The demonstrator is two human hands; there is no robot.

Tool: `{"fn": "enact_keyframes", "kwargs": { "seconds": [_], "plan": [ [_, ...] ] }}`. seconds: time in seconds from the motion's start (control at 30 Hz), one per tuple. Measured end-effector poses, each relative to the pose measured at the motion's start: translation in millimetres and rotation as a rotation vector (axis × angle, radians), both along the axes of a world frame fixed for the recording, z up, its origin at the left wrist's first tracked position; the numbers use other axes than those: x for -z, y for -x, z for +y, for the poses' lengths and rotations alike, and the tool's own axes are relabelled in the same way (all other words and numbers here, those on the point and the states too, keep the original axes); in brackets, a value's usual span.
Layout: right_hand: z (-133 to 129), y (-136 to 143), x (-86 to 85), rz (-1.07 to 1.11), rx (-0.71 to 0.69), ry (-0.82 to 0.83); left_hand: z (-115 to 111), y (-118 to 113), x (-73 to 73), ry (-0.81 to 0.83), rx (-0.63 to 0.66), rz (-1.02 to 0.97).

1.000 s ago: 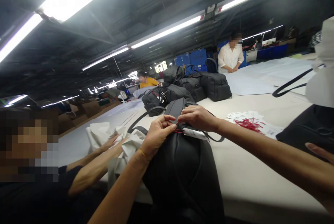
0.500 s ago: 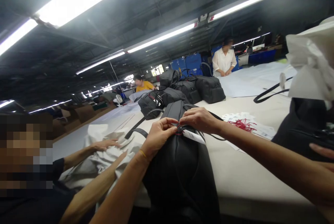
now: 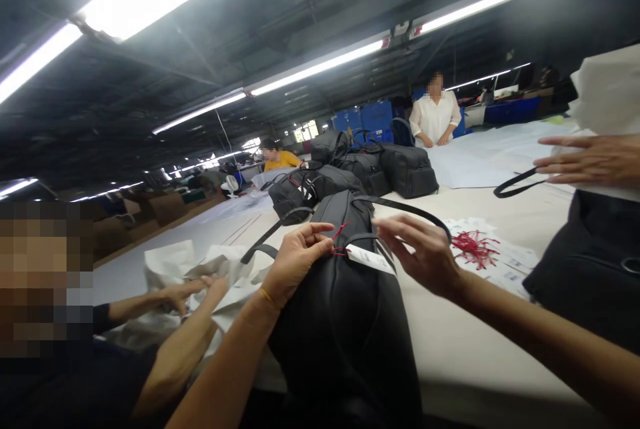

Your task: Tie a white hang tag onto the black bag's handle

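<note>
Head view: left hand [image 3: 295, 259] reaching in from lower left, forearm angled up and right, thumb and fingertips pinched narrow on a red string [image 3: 340, 234] at the top of a black bag [image 3: 345, 322]. Right hand [image 3: 425, 252] coming in from lower right, arm stretched across the table [image 3: 480, 342], fingers spread loosely open, holding nothing, hovering just beside a white tag [image 3: 371, 259] tied to the string. Bag lying on the near table edge, long axis running away from the camera, handle end pointing toward the far stack of black bags [image 3: 360, 172]; one strap [image 3: 410, 210] arching over toward the right hand. Print on the tag too small to read. More white tags and a bundle of red strings [image 3: 475, 247] scattered on the table to the right. At left, a co-worker's hands [image 3: 200, 289] pressing crumpled white paper [image 3: 180, 265]. At upper right, another person's hand [image 3: 590, 161] over a second dark bag [image 3: 595, 269].
</note>
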State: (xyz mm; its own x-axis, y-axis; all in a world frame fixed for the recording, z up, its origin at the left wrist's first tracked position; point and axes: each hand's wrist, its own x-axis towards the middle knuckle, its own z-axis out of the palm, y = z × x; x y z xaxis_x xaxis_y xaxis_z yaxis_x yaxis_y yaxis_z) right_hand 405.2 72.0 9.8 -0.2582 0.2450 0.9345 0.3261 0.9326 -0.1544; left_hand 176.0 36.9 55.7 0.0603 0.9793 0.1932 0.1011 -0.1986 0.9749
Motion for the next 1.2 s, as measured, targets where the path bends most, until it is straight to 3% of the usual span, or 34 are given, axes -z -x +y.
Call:
{"fn": "enact_keyframes", "kwargs": {
  "seconds": [0.1, 0.2, 0.33, 0.43, 0.6, 0.73, 0.93, 1.1, 1.2],
  "plan": [
    [-19.6, -1.8, 27.4, -0.02, -0.037, 0.029, 0.9, -0.4, -2.0, -0.006, 0.037, -0.04],
    [-14.9, 6.3, 47.7, -0.068, 0.006, 0.225, 1.2, -0.7, -4.2, -0.004, 0.081, -0.077],
    [4.9, 15.0, 53.5, -0.063, -0.151, 0.592, -1.6, 1.5, -4.8, 0.006, 0.086, -0.088],
    [8.5, 12.9, 50.2, 0.026, -0.227, 0.734, -3.6, 2.0, -3.9, -0.014, 0.058, -0.056],
    [-10.7, -6.9, 61.1, 0.066, -0.165, 0.71, -4.0, -1.7, -3.1, -0.052, 0.015, 0.142],
    [-32.9, -21.6, 91.3, 0.076, -0.104, 0.796, -3.5, -7.0, -5.4, -0.079, 0.012, 0.337],
    [-50.7, -20.2, 130.5, 0.167, -0.092, 0.829, -2.8, -16.8, -7.0, -0.132, -0.056, 0.442],
    [-56.1, -19.5, 133.7, 0.159, -0.094, 0.852, -3.3, -16.6, -5.6, -0.141, -0.121, 0.444],
    [-55.5, -24.7, 126.7, 0.131, -0.104, 0.858, -3.5, -15.7, -6.9, -0.171, -0.082, 0.499]
  ]
}}
